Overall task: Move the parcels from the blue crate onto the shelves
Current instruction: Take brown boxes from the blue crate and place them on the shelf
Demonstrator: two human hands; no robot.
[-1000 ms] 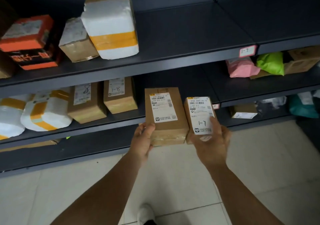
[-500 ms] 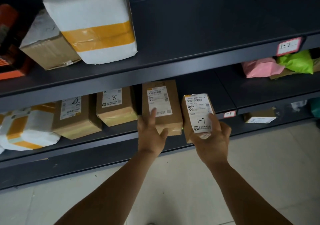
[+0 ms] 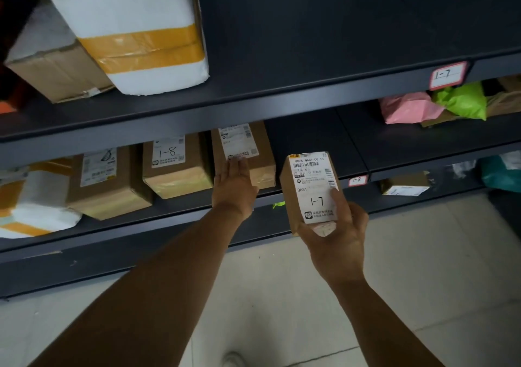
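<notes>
Cardboard parcel (image 3: pixel 244 152) now lying deeper on middle shelf (image 3: pixel 324 152), label half hidden; left hand (image 3: pixel 235 182) pressing flat-fingered; right hand (image 3: pixel 335 227) gripping "1-7" carton (image 3: pixel 310 189).

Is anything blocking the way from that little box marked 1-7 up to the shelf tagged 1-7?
Nothing visible does. The 1-7 box is in the right hand, and the stretch of shelf left of the 1-7 tag lies bare.

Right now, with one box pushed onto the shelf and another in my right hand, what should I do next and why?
Probably carry the small box in your right hand up and right to the shelf tagged 1-7: its label reads 1-7, while the tag beside it reads 1-8. Your left hand lies flat on the shelved box.
</notes>
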